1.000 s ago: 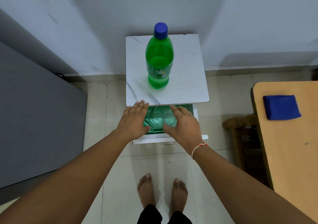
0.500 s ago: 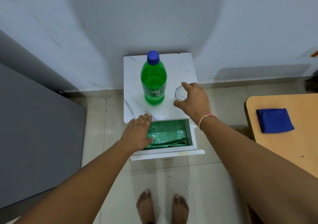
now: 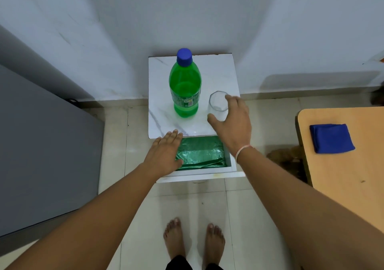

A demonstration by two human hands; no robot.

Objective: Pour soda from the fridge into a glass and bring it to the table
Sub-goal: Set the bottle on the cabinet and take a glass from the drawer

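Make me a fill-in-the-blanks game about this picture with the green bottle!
1. The green bottle has a ____ cap.
2. The right hand is around a clear ____.
3. The drawer under the left hand is ____.
4. The folded cloth on the wooden table is ____.

Missing words: blue; glass; open; blue

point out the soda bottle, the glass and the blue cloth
soda bottle (image 3: pixel 185 91), head view, on its green body above the label
glass (image 3: pixel 217 103), head view, on its clear side wall
blue cloth (image 3: pixel 331 138), head view, on its middle
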